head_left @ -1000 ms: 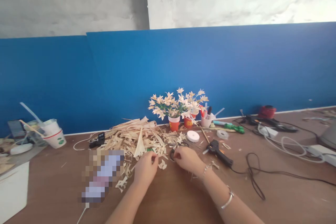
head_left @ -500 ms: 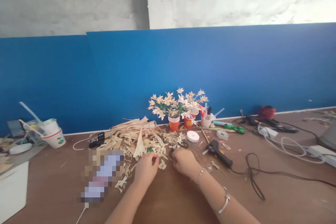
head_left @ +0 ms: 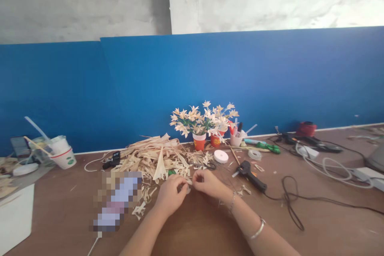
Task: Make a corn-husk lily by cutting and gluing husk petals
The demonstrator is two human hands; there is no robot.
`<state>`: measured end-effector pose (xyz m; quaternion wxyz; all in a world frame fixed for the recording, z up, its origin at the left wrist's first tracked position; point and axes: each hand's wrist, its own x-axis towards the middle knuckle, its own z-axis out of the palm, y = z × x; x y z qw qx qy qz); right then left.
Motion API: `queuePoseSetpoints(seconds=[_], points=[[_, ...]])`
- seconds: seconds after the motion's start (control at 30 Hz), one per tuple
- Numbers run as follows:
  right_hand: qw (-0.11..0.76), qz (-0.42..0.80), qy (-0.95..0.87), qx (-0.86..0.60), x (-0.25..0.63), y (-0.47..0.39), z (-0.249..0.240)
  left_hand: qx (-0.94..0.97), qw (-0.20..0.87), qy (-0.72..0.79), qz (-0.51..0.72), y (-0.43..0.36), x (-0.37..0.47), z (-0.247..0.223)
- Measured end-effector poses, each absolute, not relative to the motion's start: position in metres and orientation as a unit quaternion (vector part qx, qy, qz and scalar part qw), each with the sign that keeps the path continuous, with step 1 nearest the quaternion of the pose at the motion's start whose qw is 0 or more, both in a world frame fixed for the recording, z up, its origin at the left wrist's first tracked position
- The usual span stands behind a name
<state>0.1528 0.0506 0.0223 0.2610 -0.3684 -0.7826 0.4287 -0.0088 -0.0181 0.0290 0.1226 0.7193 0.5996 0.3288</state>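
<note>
Scrap (head_left: 189, 182), small and pale, shows between the fingertips of the two hands; from my end of the head view I have it near the middle of the table (head_left: 198, 232), just in front of a heap of dry husks (head_left: 153, 148). The left hand (head_left: 169, 194) has its fingers curled, thumb and forefinger bent toward the scrap with a gap between them; I cannot tell whether they grip it or only touch it. The right hand (head_left: 208, 183) faces it from the other side, thumb and forefinger close together, and there too I cannot tell whether anything is pinched. On that wrist I make out a thin chain (head_left: 233, 201), and farther up the forearm a silver bangle (head_left: 258, 229).

Behind the right hand I see a white roll (head_left: 221, 156) lying flat, with a clear roll of tape (head_left: 255, 154) farther right. A black glue gun (head_left: 251, 177) lies on the right hand's outer side, its cable (head_left: 330, 201) trailing across the table. At the back, pale flowers (head_left: 204, 119) stand in two red cups (head_left: 199, 143), a white cup of pens (head_left: 236, 140) just beside them, all before a blue panel (head_left: 210, 68). Left of the left hand I get a pixelated patch (head_left: 117, 204); what lies there I cannot tell.
</note>
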Motion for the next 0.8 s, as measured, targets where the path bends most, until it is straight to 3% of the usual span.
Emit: queuePoseSetpoints(seconds=[0.3, 0.53, 0.8], points=[[0.235, 0.454, -0.780, -0.361, 0.154, 0.049, 0.021, 0.702, 0.151, 0.613, 0.328, -0.017, -0.009, 0.028], [0.281, 0.415, -0.790, -0.354, 0.149, 0.045, 0.025, 0.693, 0.162, 0.609, 0.349, -0.015, -0.008, 0.028], [0.236, 0.245, -0.866, -0.366, 0.145, 0.037, 0.024, 0.696, 0.124, 0.653, 0.272, -0.016, -0.010, 0.024]])
